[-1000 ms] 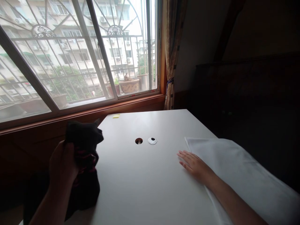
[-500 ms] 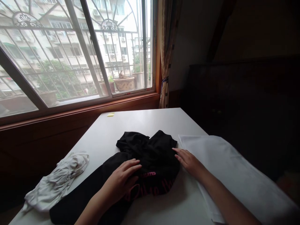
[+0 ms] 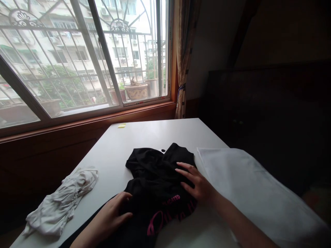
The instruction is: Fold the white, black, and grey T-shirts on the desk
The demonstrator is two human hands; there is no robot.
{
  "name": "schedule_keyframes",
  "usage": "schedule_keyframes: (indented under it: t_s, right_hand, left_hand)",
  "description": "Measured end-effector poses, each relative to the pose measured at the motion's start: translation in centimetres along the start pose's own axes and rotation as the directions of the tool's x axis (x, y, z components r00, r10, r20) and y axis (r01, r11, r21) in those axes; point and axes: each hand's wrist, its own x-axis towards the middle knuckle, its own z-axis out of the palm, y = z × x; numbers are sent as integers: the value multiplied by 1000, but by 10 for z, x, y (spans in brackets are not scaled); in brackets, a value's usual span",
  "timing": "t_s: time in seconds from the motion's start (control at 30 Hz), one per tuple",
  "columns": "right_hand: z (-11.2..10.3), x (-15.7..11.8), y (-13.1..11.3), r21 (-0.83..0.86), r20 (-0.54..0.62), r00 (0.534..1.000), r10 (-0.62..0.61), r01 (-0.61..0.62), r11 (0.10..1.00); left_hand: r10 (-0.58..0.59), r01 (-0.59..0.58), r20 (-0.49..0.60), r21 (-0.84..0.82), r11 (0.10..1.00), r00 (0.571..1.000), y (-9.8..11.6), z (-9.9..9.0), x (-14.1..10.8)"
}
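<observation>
A black T-shirt (image 3: 155, 193) with pink lettering lies crumpled across the table in front of me, its neck and sleeve parts pointing away. My left hand (image 3: 113, 212) rests on the near left part of it, fingers bent and the thumb held apart from them. On the right part of the cloth lies my right hand (image 3: 193, 182), its fingers spread over the fabric. Part of the lettering is lost in folds.
A rumpled white cloth (image 3: 64, 201) lies at the table's left edge. Along the right side is a large white sheet (image 3: 240, 179). A yellow sticky note (image 3: 121, 126) is on the white table (image 3: 152, 132) near the window (image 3: 85, 58). A tied curtain (image 3: 181, 86) hangs beyond.
My right hand has moved left, from the shirt's edge onto its top. The left hand has come left and nearer to me, and the shirt's near part has shifted, showing more lettering.
</observation>
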Motion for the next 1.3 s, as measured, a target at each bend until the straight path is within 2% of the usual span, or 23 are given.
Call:
schedule_keyframes:
  t_s: [0.07,0.13,0.2,0.27,0.33,0.37,0.5,0.6,0.73,0.87,0.97,1.1,1.17,1.23,1.3]
  right_hand:
    - [9,8,-20,58,90,996,-12,7,998]
    - [18,14,-32,101,180,983,-16,-2,995]
    - [23,17,-34,114,220,975,-13,-13,993]
    - [23,18,-30,104,195,981,6,-27,994]
    - [17,18,-26,104,129,991,23,-37,994]
    - [11,18,-24,111,89,996,26,-35,993]
    - [-19,17,-29,114,-133,991,20,-5,993]
    - [-44,16,-36,58,-324,946,-1,21,998]
    - [-68,13,-38,7,-471,879,78,-85,996]
    - [-74,9,-33,5,-531,818,220,-257,966]
    - [-70,8,-29,-1,-496,834,241,-278,961]
    - [-66,10,-23,48,-413,889,200,-198,979]
    - [-64,10,-18,90,-290,939,182,-162,983]
    - [-61,9,-12,121,-95,978,185,-173,977]
    - [-53,7,-5,121,107,972,210,-222,968]
  left_hand:
    - [14,-9,163,-32,999,986,18,-8,-2]
    - [65,-56,249,-44,997,966,29,-12,0]
    - [119,-116,181,-24,993,976,31,-13,7]
    - [159,-159,4,34,987,987,25,-10,18]
    - [195,-185,-130,89,979,972,16,-5,29]
    - [213,-199,-150,108,974,965,13,-2,33]
    - [242,-234,-60,123,965,968,12,8,42]
    - [267,-260,-46,121,958,963,22,10,42]
    - [349,-336,-170,101,936,921,39,-4,36]
    - [323,-337,-338,17,941,884,56,-30,24]
    - [226,-254,-358,-34,966,906,61,-41,20]
    - [64,-92,-297,-82,992,953,50,-40,22]
    - [51,-75,-242,-91,993,969,40,-36,23]
    - [52,-70,-182,-95,993,982,32,-29,22]
    - [79,-93,-119,-111,989,990,25,-21,19]
